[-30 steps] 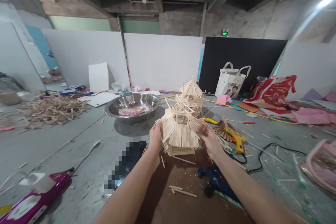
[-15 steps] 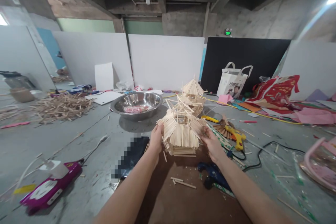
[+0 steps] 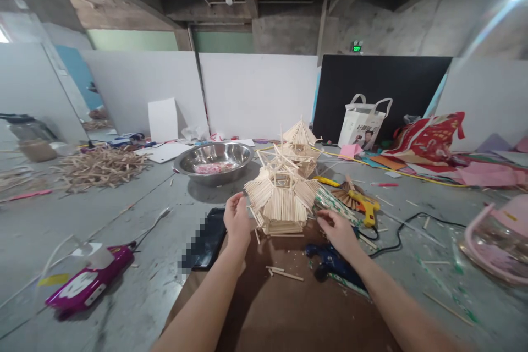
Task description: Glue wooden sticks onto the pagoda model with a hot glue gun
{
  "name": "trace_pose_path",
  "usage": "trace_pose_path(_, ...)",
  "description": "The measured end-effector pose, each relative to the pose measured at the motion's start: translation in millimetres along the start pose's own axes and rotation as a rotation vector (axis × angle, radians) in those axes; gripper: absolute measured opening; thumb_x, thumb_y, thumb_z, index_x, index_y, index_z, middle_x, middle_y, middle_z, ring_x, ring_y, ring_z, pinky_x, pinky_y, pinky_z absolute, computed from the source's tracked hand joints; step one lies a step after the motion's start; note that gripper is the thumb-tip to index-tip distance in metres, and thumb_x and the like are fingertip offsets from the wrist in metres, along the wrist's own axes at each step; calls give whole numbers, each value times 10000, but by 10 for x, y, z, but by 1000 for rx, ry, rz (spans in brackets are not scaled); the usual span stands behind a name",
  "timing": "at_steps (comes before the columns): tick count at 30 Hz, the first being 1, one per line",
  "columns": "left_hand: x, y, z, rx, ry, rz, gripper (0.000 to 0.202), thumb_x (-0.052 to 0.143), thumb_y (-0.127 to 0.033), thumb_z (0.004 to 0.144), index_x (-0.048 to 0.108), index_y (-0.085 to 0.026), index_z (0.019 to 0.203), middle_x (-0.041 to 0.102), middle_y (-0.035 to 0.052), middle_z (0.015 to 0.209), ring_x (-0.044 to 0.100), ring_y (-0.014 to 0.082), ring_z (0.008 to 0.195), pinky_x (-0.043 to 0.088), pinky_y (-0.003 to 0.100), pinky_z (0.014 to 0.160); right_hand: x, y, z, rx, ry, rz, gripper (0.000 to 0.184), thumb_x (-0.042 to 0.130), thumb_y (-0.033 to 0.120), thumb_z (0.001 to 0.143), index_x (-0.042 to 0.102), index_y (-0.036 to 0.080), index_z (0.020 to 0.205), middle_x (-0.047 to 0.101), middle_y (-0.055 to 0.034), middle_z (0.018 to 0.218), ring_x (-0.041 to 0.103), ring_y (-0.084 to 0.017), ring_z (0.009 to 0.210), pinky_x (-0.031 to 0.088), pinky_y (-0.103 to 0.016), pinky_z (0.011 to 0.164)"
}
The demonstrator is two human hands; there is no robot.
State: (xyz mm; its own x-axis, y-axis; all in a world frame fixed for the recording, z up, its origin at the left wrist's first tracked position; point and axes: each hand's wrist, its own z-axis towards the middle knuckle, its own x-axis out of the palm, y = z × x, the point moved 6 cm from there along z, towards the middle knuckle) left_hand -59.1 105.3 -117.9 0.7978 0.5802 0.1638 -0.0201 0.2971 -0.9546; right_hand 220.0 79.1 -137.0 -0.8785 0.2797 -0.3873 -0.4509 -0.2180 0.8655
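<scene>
A small pavilion built of pale wooden sticks [image 3: 282, 203] stands at the far end of a brown board [image 3: 284, 302] on the grey floor. My left hand [image 3: 236, 219] hovers just left of its roof, fingers curled and a little apart, holding nothing. To the right of the model's base is my right hand [image 3: 338, 229], its fingers loosely bent and empty, close to the roof edge. A second stick tower [image 3: 302, 146] rises right behind the first. Loose sticks [image 3: 284, 273] lie on the board.
A steel bowl [image 3: 214, 160] sits behind left, a stick pile [image 3: 101, 168] farther left. A black phone [image 3: 208, 236] and a magenta box [image 3: 88, 283] lie left. A blue glue gun [image 3: 330, 264], a yellow glue gun [image 3: 363, 206], a black cable [image 3: 406, 228], bags and coloured paper are right.
Both hands have let go of the stick pavilion and drawn back a little toward me. The model now stands on the board by itself.
</scene>
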Motion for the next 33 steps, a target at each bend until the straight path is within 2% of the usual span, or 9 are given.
trace_pose_path(5,-88,38,-102,90,38,84,223,503,-381,687,523,-168,623,498,-23,595,449,117,599,349,227,590,80,31,-138,-158,68,-198,205,439,254,722,630,184,751,655,-70,788,585,-205,768,424,-334,722)
trace_pose_path(11,-58,0,-171,171,120,167,233,543,-380,655,489,-177,555,464,-32,544,431,114,545,339,228,562,114,76,-193,-276,109,-392,220,408,235,760,623,190,780,646,-70,792,569,-204,768,407,-321,704)
trace_pose_path(18,-25,-92,-219,228,131,246,204,551,-374,658,522,-181,599,503,-22,562,451,122,536,356,239,568,220,146,-270,-389,183,-491,222,385,203,787,607,194,771,634,-56,797,565,-176,771,407,-284,707)
trace_pose_path(33,-6,-141,-218,312,126,307,130,512,-295,701,518,-182,638,522,-3,622,472,139,599,358,244,608,287,176,-340,-463,230,-542,235,386,232,808,618,197,817,641,-54,820,565,-174,807,408,-285,732)
